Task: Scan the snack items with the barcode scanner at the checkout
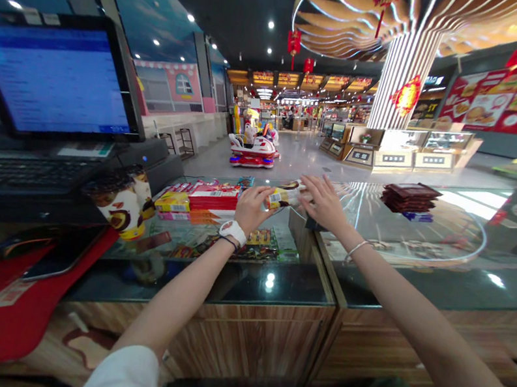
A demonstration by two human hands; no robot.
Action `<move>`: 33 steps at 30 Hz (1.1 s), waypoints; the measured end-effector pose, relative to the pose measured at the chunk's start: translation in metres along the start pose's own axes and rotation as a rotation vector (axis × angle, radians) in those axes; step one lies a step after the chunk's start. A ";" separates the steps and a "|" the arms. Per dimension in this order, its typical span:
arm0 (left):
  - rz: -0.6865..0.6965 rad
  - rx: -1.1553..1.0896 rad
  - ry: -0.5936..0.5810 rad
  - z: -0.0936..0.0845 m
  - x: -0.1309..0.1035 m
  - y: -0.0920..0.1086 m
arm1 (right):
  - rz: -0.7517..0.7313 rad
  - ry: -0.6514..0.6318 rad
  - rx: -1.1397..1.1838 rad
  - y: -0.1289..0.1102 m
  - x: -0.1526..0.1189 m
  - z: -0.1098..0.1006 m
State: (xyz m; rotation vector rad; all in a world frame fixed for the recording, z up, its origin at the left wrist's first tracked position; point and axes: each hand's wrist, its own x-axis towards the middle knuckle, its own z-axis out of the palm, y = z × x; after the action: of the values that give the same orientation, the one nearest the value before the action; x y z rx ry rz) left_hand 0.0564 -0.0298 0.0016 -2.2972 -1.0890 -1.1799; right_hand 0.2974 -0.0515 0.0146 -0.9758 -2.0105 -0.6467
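Above the glass counter, my left hand grips the near-left end of a small yellow and white package. The fingers of my right hand rest on the package's right end, slightly bent. To the left of my left hand, red, yellow and pink boxes lie in a row on the glass. Colourful packets show beneath my left wrist. A stack of dark red packets sits farther right, with a blue packet at its base.
A monitor and keyboard stand at the left. Patterned cups are beside them. A phone lies on a red mat. The glass counter's wooden front edge runs below my arms.
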 end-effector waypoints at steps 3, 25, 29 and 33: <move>-0.027 0.005 0.006 -0.001 0.002 -0.002 | 0.122 0.027 0.038 0.040 -0.010 -0.012; -0.080 0.051 0.002 -0.006 0.002 -0.013 | 0.020 -0.451 0.387 0.095 -0.064 0.023; -0.102 0.060 0.019 -0.008 0.003 -0.012 | 0.037 -0.360 0.393 0.086 -0.057 0.018; -0.126 0.071 0.032 -0.008 0.004 -0.011 | 0.093 -0.236 0.438 0.069 -0.047 0.006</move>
State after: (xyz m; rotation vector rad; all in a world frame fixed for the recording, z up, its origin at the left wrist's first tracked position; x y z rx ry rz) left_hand 0.0450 -0.0258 0.0094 -2.1767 -1.2588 -1.1997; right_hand 0.3688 -0.0269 -0.0203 -0.8998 -2.1686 -0.0308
